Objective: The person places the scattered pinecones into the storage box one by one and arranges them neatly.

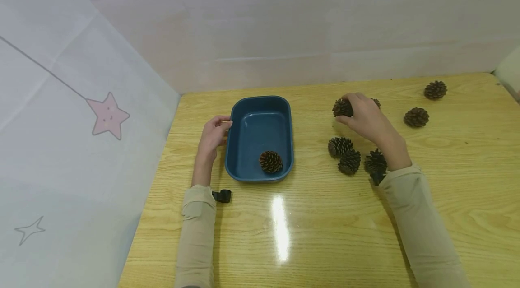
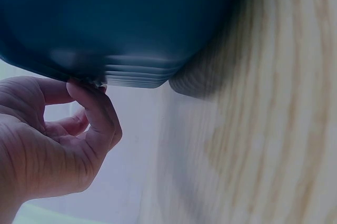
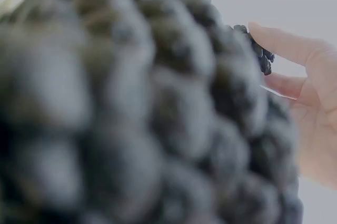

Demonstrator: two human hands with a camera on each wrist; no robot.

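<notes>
A deep blue rectangular tray [image 1: 291, 143] stands on the table with one brown pine cone [image 1: 270, 161] near its front right corner. At the tray's left side, my left hand [image 1: 214, 134] holds the rim with bent fingers and thumb, also visible in the left wrist view, where the hand [image 2: 63, 134] meets the tray's edge [image 2: 131, 71]. To the right of the tray, my right hand [image 1: 367, 118] grips a dark pine cone [image 1: 342, 108] between thumb and fingers. A blurred pine cone [image 3: 142, 118] close to the camera fills much of the right wrist view, partly covering that hand [image 3: 316, 87].
Below the right hand lie pine cones [image 1: 349, 162], one partly by the wrist [image 1: 375, 161]. Another peeks out behind the hand. Two more, a nearer one [image 1: 416, 117] and a farther one [image 1: 435, 90], rest at the right. White sheeting [image 1: 264, 30] hangs behind the table [image 1: 317, 243].
</notes>
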